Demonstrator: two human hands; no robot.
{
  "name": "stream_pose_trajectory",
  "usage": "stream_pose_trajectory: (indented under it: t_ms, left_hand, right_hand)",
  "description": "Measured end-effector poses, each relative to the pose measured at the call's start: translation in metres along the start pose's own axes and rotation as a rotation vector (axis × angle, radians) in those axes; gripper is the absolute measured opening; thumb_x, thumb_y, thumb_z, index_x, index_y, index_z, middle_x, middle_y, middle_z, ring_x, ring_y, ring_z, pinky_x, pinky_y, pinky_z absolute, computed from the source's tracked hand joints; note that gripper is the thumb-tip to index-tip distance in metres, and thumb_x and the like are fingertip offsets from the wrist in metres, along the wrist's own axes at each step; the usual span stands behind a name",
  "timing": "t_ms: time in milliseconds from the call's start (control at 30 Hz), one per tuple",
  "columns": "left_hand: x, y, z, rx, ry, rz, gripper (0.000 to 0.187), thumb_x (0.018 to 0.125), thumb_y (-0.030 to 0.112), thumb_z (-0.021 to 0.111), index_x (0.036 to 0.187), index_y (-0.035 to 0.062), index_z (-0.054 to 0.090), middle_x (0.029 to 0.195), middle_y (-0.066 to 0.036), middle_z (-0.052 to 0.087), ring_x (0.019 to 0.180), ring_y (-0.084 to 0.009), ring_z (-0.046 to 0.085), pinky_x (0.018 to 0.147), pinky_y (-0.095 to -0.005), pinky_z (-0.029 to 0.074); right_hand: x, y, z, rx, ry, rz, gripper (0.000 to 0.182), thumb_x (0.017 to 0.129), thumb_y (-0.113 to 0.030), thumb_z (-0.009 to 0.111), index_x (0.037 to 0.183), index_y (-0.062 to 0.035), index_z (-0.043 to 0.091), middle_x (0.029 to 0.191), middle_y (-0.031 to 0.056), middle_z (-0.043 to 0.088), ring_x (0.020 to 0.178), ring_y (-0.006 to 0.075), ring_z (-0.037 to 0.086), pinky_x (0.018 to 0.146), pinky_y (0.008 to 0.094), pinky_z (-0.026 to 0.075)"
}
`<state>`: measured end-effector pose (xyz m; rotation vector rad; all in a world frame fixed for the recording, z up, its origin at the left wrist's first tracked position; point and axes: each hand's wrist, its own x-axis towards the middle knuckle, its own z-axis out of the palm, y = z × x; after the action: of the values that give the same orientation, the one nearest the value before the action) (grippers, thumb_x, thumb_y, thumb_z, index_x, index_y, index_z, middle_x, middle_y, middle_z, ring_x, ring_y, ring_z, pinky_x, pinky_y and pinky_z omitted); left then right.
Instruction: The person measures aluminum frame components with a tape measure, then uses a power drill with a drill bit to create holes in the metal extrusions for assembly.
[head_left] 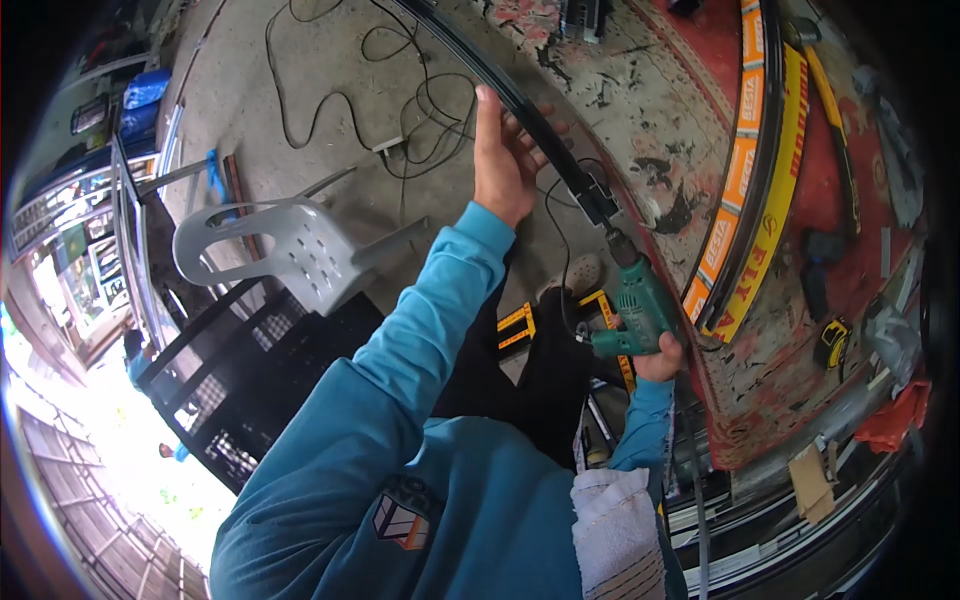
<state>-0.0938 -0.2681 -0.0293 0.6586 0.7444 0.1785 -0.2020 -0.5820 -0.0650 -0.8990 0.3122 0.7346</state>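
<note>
A long black metal profile (505, 88) slants from the top of the view down to the drill. My left hand (510, 165) holds it from below, thumb up on the near side and fingers passing underneath with their tips showing beyond. In my right hand (660, 358) is a green power drill (643, 300), gripped by its handle. The drill's chuck (622, 246) meets the lower end of the profile, where a small black bracket-like piece (597, 204) sits. The bit itself is too small to make out.
A worn red-edged work table (735, 400) on the right carries orange-and-yellow labelled strips (745, 190), a tape measure (832, 343) and a dark cordless tool (820, 265). On the left stands a grey plastic chair (310, 255). Black cable (345, 100) loops over the floor.
</note>
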Motion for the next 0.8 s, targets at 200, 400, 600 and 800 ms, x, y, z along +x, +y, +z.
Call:
stream_pose_trajectory:
  t_ms: [200,400,600,800]
  left_hand:
    - [0.026,0.007,0.011,0.062,0.113,0.060,0.039,0.085,0.050,0.062,0.090,0.0125,0.052,0.068,-0.001,0.048,0.058,-0.0181,0.051,0.055,-0.0373,0.046]
    - [0.021,0.007,0.003,-0.017,0.112,0.070,0.040,0.082,0.049,0.066,0.087,0.0132,0.049,0.067,-0.002,0.048,0.056,-0.0171,0.050,0.053,-0.0338,0.042]
    - [0.018,0.002,0.009,0.015,0.115,0.151,0.049,0.084,0.058,0.062,0.094,0.0122,0.047,0.069,-0.003,0.048,0.056,-0.0159,0.050,0.051,-0.0324,0.042]
    - [0.020,-0.003,0.004,-0.061,0.068,0.166,0.060,0.083,0.069,0.057,0.100,0.0118,0.047,0.069,-0.002,0.047,0.056,-0.0159,0.050,0.051,-0.0325,0.043]
  right_hand:
    - [-0.015,0.012,0.007,0.025,-0.010,0.037,0.079,0.079,-0.049,0.063,0.135,0.0038,0.046,0.124,0.0210,0.059,0.108,0.0345,0.063,0.093,0.0486,0.052]
    - [-0.021,0.008,0.027,-0.109,0.043,0.098,0.083,0.079,-0.058,0.061,0.135,0.0009,0.046,0.119,0.0170,0.059,0.101,0.0288,0.061,0.090,0.0479,0.048]
    - [-0.015,0.013,0.006,-0.050,0.019,0.094,0.087,0.077,-0.057,0.064,0.137,0.0019,0.043,0.119,0.0185,0.058,0.099,0.0291,0.061,0.090,0.0480,0.049]
    - [-0.009,0.002,0.012,-0.079,-0.012,0.084,0.087,0.076,-0.056,0.064,0.137,0.0020,0.043,0.122,0.0211,0.057,0.101,0.0311,0.061,0.093,0.0513,0.048]
